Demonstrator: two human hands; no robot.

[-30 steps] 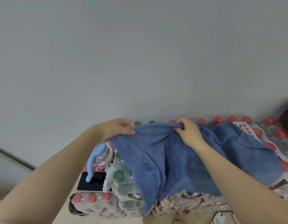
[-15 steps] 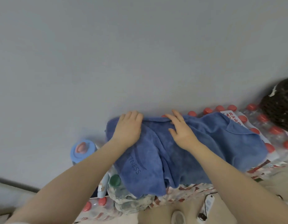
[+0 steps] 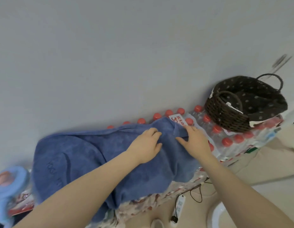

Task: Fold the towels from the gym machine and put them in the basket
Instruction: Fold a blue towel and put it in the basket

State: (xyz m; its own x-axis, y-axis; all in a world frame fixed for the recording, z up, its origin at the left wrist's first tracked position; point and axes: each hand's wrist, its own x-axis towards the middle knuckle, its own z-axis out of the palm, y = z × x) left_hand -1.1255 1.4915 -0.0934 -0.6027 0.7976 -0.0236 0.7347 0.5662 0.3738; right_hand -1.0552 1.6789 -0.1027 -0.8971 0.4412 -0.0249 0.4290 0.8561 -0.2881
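Blue towel [image 3: 80, 155]: gripped by curled left hand [image 3: 147, 145], pressed under spread right hand [image 3: 195, 141]; laid over red-capped bottle packs [image 3: 228, 139], grey wall [image 3: 110, 55] behind.

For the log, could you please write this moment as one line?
blue towel: on bottle packs; left hand, right hand: on towel; basket: apart, right
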